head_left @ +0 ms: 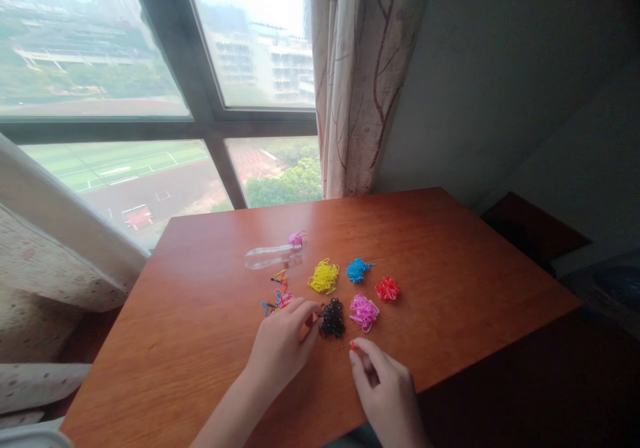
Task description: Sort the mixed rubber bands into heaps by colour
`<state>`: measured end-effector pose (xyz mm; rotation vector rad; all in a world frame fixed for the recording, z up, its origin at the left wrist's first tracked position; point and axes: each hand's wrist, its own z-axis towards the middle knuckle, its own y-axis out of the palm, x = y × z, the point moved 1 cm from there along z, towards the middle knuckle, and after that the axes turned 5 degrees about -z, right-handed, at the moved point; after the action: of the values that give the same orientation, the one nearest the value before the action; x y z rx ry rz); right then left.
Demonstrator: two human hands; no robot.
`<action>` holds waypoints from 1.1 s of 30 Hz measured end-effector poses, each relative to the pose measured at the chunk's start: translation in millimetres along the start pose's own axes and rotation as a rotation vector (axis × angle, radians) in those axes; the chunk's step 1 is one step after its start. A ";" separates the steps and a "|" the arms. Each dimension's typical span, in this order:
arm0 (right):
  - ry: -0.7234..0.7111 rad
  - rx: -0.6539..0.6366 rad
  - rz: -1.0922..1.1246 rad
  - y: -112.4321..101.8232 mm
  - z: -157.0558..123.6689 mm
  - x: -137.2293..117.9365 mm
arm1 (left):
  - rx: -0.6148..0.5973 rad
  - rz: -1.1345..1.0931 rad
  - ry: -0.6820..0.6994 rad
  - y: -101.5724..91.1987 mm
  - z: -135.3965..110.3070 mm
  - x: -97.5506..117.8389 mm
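Small rubber bands lie sorted by colour on the wooden table. My left hand [287,335] reaches to the left edge of the black rubber bands [333,319], its thumb and forefinger curled together on a black band there. In a pinch, my right hand [383,378] holds a red rubber band [353,345] just below the pink rubber bands [365,312]. Partly hidden behind my left hand is a heap of mixed-colour rubber bands [280,300]. Farther back are yellow rubber bands [324,277], blue rubber bands [358,270] and red rubber bands [388,289].
A clear plastic bottle-shaped container [270,257] lies on its side behind the heaps, with a pink piece [297,237] at its end. A few loose bands [281,278] lie nearby. The wooden table [200,315] meets a window and curtain [350,101] at the back.
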<state>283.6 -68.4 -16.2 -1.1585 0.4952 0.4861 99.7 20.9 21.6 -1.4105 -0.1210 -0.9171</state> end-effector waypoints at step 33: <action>0.040 -0.042 -0.496 -62.2 88.5 64.6 | 0.115 -0.059 -0.045 -16.4 -60.4 -45.0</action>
<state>382.2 1.5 19.1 -1.2818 0.2178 0.0438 33.5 -8.8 -4.4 -1.3266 -0.2472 -0.9129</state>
